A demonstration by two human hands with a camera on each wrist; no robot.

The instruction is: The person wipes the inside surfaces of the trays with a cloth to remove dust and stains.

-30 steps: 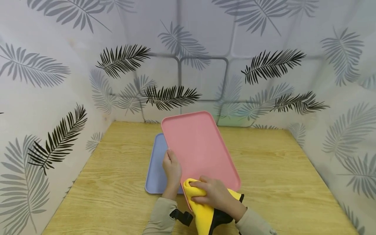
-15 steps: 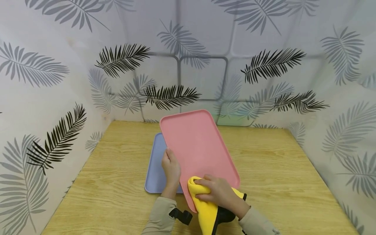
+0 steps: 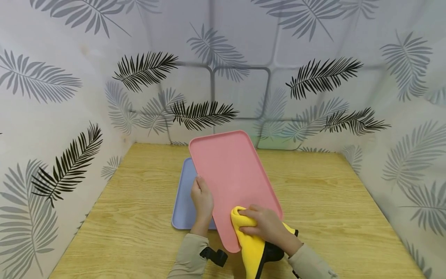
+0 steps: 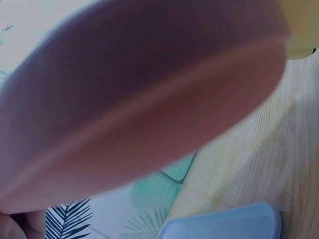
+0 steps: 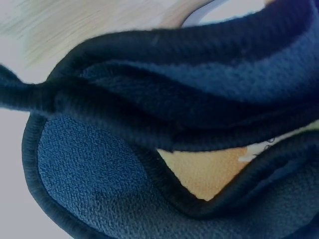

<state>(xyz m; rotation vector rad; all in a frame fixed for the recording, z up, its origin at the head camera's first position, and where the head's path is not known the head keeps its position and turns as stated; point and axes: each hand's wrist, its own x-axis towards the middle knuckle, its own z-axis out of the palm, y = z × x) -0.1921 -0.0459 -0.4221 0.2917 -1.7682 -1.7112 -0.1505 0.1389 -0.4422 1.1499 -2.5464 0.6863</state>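
Observation:
A pink tray [image 3: 233, 174] is held tilted above the table in the head view. My left hand [image 3: 203, 199] grips its left edge. With bunched fingers my right hand [image 3: 263, 224] holds a yellow cloth [image 3: 252, 248] with a dark edge and back, pressed on the tray's lower part. Partly hidden under the pink tray, a blue tray [image 3: 182, 201] lies on the table. The left wrist view shows the pink tray's underside [image 4: 149, 99] close up and a left fingertip [image 4: 12, 226]. Dark folds of the cloth [image 5: 89, 164] fill the right wrist view, hiding the right fingers.
The wood-grain table [image 3: 324, 193] spreads around both trays. Leaf-patterned sheeting [image 3: 240, 93] rises at its back and both sides. A black strap with a small device [image 3: 214, 255] sits on the left wrist.
My right hand has slid the yellow cloth rightward along the pink tray's lower end, uncovering its near left corner. The tray has shifted slightly left; the left hand keeps its grip.

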